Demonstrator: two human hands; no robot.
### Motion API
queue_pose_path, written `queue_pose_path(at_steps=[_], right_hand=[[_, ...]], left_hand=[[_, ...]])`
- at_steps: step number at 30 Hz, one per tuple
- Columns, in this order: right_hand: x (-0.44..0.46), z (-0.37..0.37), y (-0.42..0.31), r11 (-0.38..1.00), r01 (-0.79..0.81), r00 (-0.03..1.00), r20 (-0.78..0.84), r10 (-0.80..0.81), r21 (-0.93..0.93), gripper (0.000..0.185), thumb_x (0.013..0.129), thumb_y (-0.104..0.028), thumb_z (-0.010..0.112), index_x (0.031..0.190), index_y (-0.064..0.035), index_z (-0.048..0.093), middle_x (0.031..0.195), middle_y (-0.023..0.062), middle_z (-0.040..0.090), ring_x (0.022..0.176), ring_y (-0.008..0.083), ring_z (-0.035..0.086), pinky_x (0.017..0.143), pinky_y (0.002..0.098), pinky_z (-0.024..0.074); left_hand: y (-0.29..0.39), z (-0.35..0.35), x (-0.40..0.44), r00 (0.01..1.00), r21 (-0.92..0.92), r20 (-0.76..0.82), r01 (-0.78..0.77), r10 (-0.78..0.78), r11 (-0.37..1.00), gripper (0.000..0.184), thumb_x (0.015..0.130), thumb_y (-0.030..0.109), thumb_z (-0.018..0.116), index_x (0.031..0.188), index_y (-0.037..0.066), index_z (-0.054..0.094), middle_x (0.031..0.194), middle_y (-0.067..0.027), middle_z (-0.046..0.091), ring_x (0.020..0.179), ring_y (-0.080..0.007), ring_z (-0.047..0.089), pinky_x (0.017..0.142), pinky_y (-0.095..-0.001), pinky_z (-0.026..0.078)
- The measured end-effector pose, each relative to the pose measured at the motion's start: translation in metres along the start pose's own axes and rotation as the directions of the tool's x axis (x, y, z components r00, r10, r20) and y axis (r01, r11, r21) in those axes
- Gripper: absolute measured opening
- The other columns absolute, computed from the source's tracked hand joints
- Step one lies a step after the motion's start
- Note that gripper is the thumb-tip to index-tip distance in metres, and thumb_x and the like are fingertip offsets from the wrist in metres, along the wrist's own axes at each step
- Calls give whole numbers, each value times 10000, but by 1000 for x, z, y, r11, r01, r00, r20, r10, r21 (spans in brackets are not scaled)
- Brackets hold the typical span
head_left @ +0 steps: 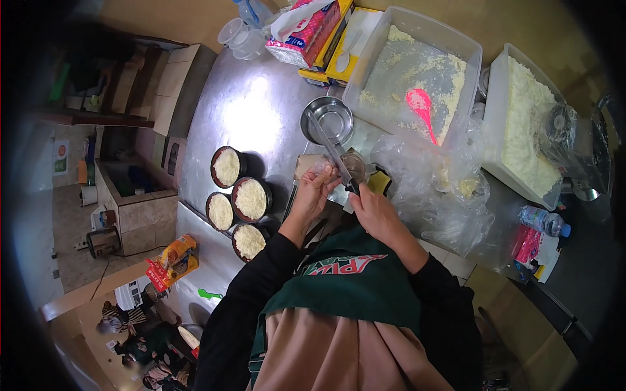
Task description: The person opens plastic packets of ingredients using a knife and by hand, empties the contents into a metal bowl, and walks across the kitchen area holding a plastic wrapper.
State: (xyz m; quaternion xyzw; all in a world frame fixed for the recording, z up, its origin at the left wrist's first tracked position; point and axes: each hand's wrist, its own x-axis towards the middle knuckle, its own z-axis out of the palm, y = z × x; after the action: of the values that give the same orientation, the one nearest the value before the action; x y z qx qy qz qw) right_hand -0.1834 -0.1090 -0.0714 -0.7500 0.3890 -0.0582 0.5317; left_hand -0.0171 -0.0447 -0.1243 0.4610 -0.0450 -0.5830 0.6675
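Observation:
My right hand (373,208) is wrapped round the black handle of a long knife (331,148), whose blade points up and left over a round metal bowl (336,120). Close beside the knife, my left hand (316,189) has its fingers pressed together at something clear and thin, too small to name. Under and behind the hands lie a brown piece (308,163) and a clear round cup (354,164). Several dark round pots filled with white crumbly food stand to the left, one of them (252,199) nearest my left forearm.
A clear tub (475,65) with a pink spoon (421,111) stands beyond the hands, a second tub (505,140) of white crumbs at right. Crumpled plastic bags (417,169), a water bottle (542,219), a tissue pack (303,32) and a green utensil (209,294) lie around. People are at far lower left.

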Motion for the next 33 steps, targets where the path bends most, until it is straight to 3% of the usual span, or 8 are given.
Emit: queue_pose_path(at_steps=[3,9,33], right_hand=[[15,6,-3,991,15,999,-49,-22,-130,301,916,-288,451,883,12,454,656,265,589,659,428,600,600,511,470],[-3,14,0,983,19,996,-78,-34,-180,290,919,-282,446,879,5,453,638,249,589,632,417,602,579,503,472],[8,34,2,961,94,965,-212,-152,-260,250,898,-233,495,885,7,428,567,214,575,547,378,603,495,457,483]], left_hand=[[-3,-4,2,1000,-11,-9,9,-9,1000,98,895,131,576,967,72,606,897,-31,641,847,-134,617,789,-322,507],[-3,-1,-2,999,-32,-33,11,-12,999,108,894,132,577,984,74,596,886,-25,638,829,-125,614,789,-319,501],[0,2,-4,997,-142,-32,64,-69,988,91,894,157,576,942,82,591,895,-22,648,891,-129,615,848,-330,479]])
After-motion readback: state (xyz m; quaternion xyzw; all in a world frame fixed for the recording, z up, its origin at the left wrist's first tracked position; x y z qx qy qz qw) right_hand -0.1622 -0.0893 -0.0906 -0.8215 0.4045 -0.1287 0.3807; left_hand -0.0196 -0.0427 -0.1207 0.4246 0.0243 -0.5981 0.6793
